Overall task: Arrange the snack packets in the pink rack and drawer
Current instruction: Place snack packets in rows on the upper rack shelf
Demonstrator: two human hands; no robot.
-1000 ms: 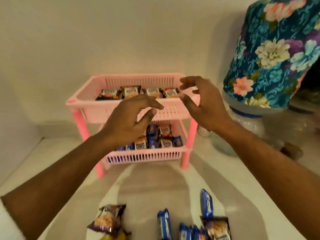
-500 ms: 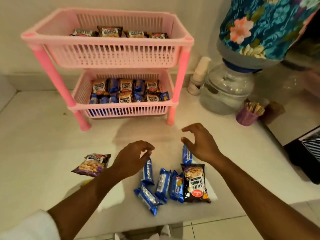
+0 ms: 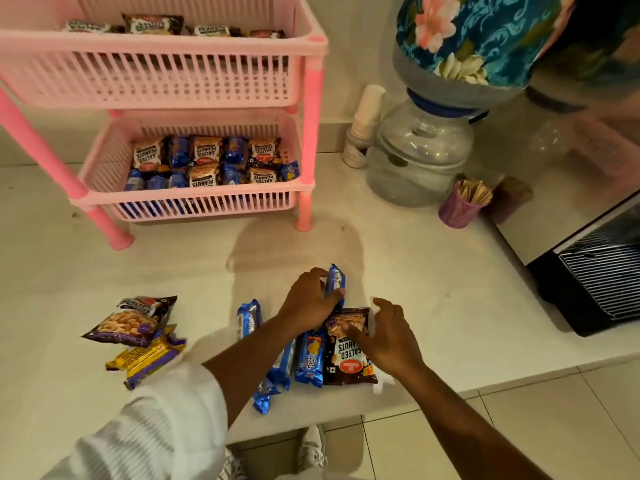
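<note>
A pink two-tier rack (image 3: 194, 81) stands at the back left of the white counter, with peanut packets in its top basket and peanut and blue biscuit packets in its lower basket (image 3: 207, 202). Near the counter's front edge lie loose packets. My left hand (image 3: 308, 299) grips an upright blue biscuit packet (image 3: 336, 278). My right hand (image 3: 388, 334) rests with spread fingers on a dark salted peanuts packet (image 3: 349, 358), fingers touching its top. Blue biscuit packets (image 3: 310, 358) lie between my arms, another blue biscuit packet (image 3: 247, 318) to the left.
A purple-edged peanut packet (image 3: 133, 320) and a yellow-purple packet (image 3: 149, 358) lie at the front left. A water dispenser (image 3: 419, 154) with a floral cover, a stack of paper cups (image 3: 363, 126), a purple cup of sticks (image 3: 460, 206) and a black appliance (image 3: 595, 271) stand on the right.
Both hands came down from the rack's top basket to the loose packets at the counter's front. My left hand has taken hold of a blue biscuit packet; my right has landed on the peanuts packet.
</note>
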